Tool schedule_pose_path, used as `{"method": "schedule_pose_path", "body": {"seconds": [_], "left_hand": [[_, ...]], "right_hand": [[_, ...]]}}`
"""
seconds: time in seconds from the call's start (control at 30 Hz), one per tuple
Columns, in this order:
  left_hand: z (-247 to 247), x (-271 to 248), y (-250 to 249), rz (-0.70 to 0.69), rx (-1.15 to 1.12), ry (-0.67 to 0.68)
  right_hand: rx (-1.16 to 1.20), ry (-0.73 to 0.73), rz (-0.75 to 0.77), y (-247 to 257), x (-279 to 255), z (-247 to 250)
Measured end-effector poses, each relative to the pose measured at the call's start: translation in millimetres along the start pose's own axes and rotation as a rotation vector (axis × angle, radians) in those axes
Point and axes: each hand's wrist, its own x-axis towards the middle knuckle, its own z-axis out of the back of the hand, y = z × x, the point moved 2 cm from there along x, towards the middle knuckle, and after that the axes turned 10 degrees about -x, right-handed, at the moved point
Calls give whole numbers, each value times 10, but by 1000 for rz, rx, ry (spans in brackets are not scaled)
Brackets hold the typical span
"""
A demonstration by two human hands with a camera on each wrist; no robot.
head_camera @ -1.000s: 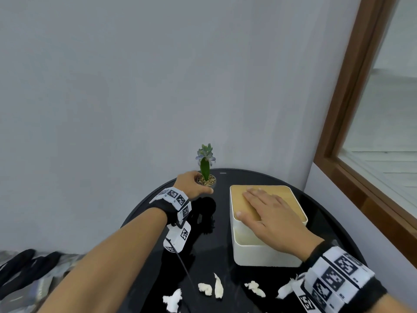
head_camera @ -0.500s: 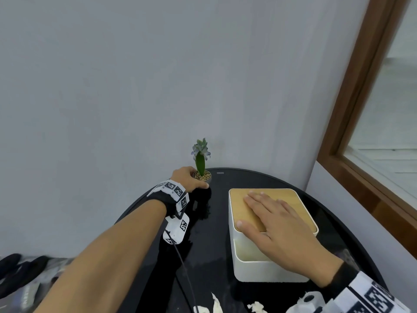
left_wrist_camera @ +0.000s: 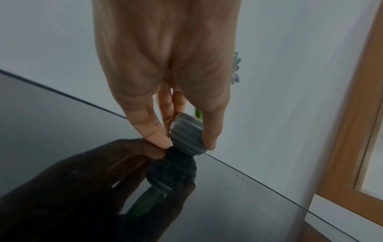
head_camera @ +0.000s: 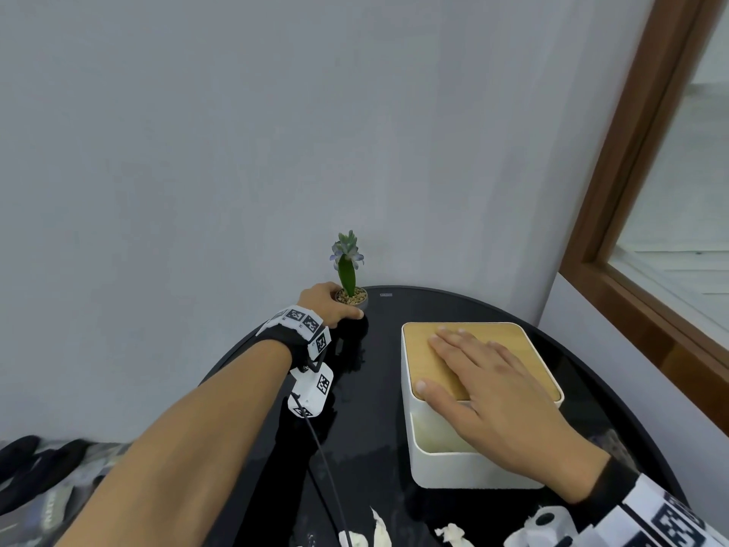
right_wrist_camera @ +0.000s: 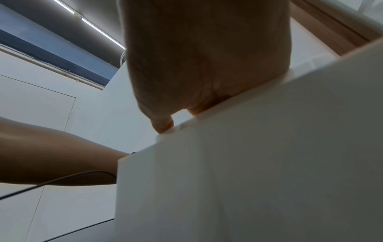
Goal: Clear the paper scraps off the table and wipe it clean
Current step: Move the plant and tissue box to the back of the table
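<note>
At the far edge of the round black table (head_camera: pixel 378 388), my left hand (head_camera: pixel 329 305) grips a small grey ribbed pot (left_wrist_camera: pixel 186 135) holding a green plant with pale blue flowers (head_camera: pixel 348 256); the pot's base touches the tabletop. My right hand (head_camera: pixel 485 384) lies flat, fingers straight, on the wooden lid (head_camera: pixel 438 349) of a white box (head_camera: pixel 465 463), whose front wall (right_wrist_camera: pixel 248 180) fills the right wrist view. White paper scraps (head_camera: pixel 380 531) lie along the table's near edge, partly cut off by the frame.
A grey wall stands right behind the table. A wood-framed window (head_camera: pixel 647 215) is at the right. Dark shoes (head_camera: pixel 35 463) lie on the floor at the lower left. A thin black cable (head_camera: pixel 327 471) runs from the left wrist across the table.
The pot and my left hand have slid away toward the table's far edge. The right hand stays flat on the box lid. The view has tilted up, so fewer scraps show.
</note>
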Motion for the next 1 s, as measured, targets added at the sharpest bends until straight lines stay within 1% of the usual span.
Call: {"method": "schedule_pose_path", "body": {"seconds": [0.37,0.67,0.83,1.0], "left_hand": [[1,-18,-8,25,20,4],[32,-90,-10,53,-9,10],[102,-330,-53,92,-13,21],[138,-753,-104,-15,-23,4]], "right_hand": [[13,-19,7,-5,14,-28],[41,-18,8,-27,12,-15],[59,-29,8,-23,16,-15],[63,-50,20,-11,25,-5]]}}
